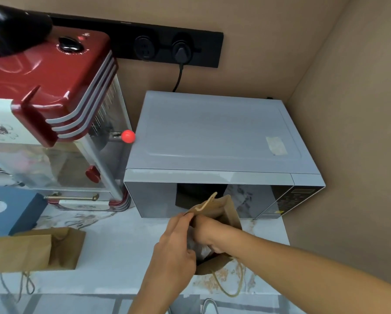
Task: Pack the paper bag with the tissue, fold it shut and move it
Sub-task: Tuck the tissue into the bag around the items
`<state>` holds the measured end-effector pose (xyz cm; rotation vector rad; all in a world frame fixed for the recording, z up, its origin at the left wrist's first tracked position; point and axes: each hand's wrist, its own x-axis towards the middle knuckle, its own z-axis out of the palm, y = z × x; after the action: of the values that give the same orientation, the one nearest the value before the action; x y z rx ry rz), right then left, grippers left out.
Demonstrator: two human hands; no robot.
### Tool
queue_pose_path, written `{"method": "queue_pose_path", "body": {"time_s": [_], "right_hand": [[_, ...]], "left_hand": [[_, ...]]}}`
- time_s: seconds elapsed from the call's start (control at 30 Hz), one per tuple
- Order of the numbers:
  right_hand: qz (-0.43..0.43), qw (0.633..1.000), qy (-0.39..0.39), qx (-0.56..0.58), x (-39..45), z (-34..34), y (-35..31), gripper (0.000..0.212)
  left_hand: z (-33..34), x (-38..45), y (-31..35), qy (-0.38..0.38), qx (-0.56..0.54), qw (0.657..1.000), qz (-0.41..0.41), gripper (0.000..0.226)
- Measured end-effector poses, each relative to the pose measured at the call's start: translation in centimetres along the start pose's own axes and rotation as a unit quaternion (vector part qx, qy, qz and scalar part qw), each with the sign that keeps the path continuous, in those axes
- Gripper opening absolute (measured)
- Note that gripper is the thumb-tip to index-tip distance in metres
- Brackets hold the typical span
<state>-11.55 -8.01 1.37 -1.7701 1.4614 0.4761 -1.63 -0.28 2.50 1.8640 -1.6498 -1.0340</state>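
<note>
Paper bag [224,214]: brown, standing upright on the counter [113,250] just in front of the microwave door; mouth open, one flat handle loop sticking up at the far rim, a twine handle trailing loose on the counter at the near side.
Tissue [195,244]: white, crumpled, partly inside the bag mouth between both hands; only a small patch shows.
Left hand [174,241]: at the bag's left rim, fingers curled, thumb and fingertips pinching the rim edge near the top.
Right hand [207,232]: reaches in from the right, fingers down inside the bag mouth against the tissue; fingertips hidden, so whether it grips the tissue or only presses it, cannot tell.
Counter: pale marble pattern, grey veining; the bag sits near its right end, close to the front edge.
Microwave [217,137]: silver-grey, directly behind the bag, dark door glass, control panel on its right side, worn sticker on top.
Second bag [31,250]: brown paper, lying flat on the counter at left, well apart from the first, twine handle hanging over the front edge.
Tissue box [20,211]: blue, behind the flat bag, at far left.
Popcorn machine [54,109]: red top, clear walls, left of the microwave, a red ball knob just beside the microwave's corner.
Socket strip [162,46]: black, on the tan wall, one plug in with its cord dropping behind the microwave.
</note>
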Motion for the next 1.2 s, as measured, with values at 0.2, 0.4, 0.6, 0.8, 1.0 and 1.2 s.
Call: {"method": "queue_pose_path", "body": {"time_s": [0.2, 0.4, 0.6, 0.8, 1.0, 1.2], "right_hand": [[0.231, 0.868, -0.043, -0.437, -0.2, 6.5, -6.0, 0.035], [0.123, 0.765, 0.004, -0.633, -1.0, 6.9, -6.1, 0.028], [0.062, 0.951, 0.037, -0.299, 1.0, 3.8, -2.5, 0.032], [0.043, 0.969, -0.084, -0.226, 3.2, 2.5, 1.5, 0.035], [0.052, 0.995, 0.002, -0.086, 3.6, 2.3, 2.0, 0.037], [0.053, 0.998, 0.009, 0.021, 3.9, 3.4, 1.5, 0.037]], "left_hand": [[-0.1, -0.1, 0.1, -0.024, -0.033, 0.999, 0.015, 0.080], [0.0, -0.1, 0.1, -0.017, -0.042, 0.999, 0.000, 0.076], [-0.5, 0.0, -0.4, -0.011, -0.048, 0.999, -0.011, 0.075], [-0.1, 0.0, 0.0, -0.008, -0.031, 0.999, -0.008, 0.074], [0.2, 0.1, 0.7, -0.009, -0.034, 0.999, -0.005, 0.072], [0.0, 0.6, -0.1, -0.007, -0.038, 0.999, -0.008, 0.073]]}}
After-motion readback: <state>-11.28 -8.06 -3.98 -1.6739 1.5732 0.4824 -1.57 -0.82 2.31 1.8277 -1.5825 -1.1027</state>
